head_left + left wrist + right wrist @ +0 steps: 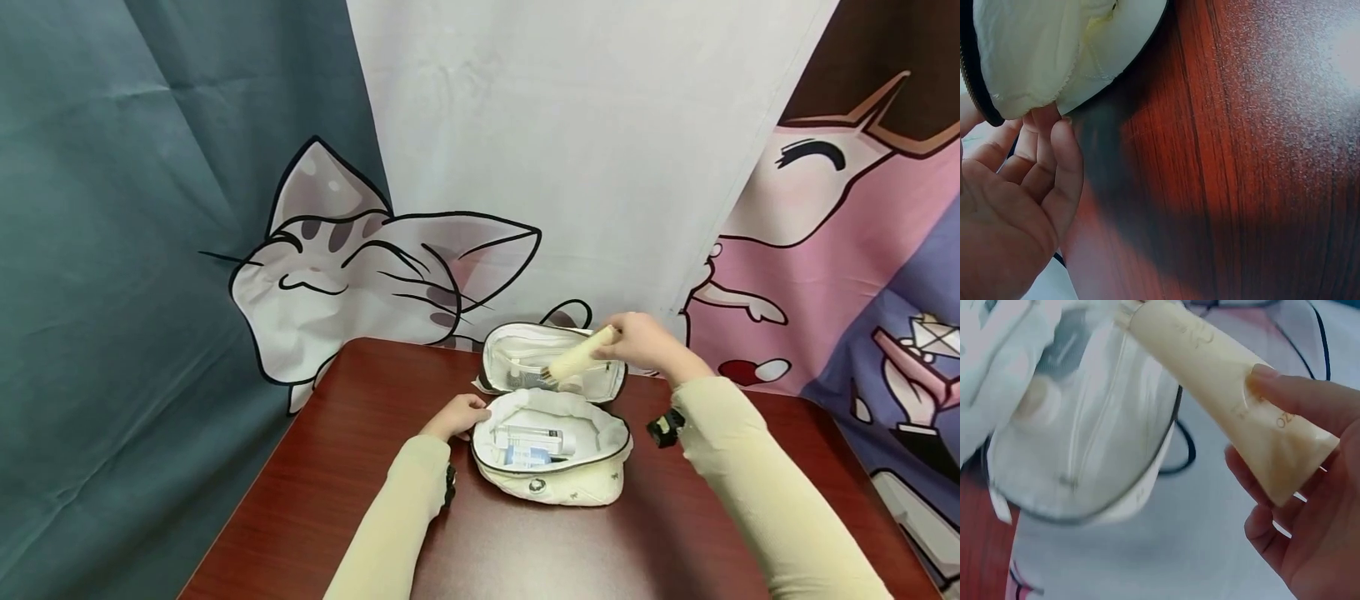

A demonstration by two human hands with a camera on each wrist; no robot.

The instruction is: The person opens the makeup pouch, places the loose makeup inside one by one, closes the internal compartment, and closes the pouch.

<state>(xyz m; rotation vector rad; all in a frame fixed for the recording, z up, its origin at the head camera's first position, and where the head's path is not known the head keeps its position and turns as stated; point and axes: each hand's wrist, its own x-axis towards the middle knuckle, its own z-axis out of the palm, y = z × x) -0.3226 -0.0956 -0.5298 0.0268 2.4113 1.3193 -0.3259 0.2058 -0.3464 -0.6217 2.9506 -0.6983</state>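
A cream quilted toiletry bag (558,490) stands unzipped on the table, its lid (495,354) folded back. My left hand (457,417) holds the bag's left rim; in the left wrist view the fingers (1067,153) curl at the zipped edge, and part of the thumb is hidden. Above the lid, my right hand (651,343) pinches the flat end of a pale yellow squeeze tube (577,357), its cap pointing down and left. In the right wrist view, the thumb lies across the tube (1200,359). Inside the bag lie a clear bottle (528,438) and a blue-labelled item (527,456).
The lid has a pocket with small items, among them a round beige one (572,384). Dark red wood-grain table (360,467) surrounds the bag. Directly behind the table edge hangs a cartoon-printed cloth (600,167).
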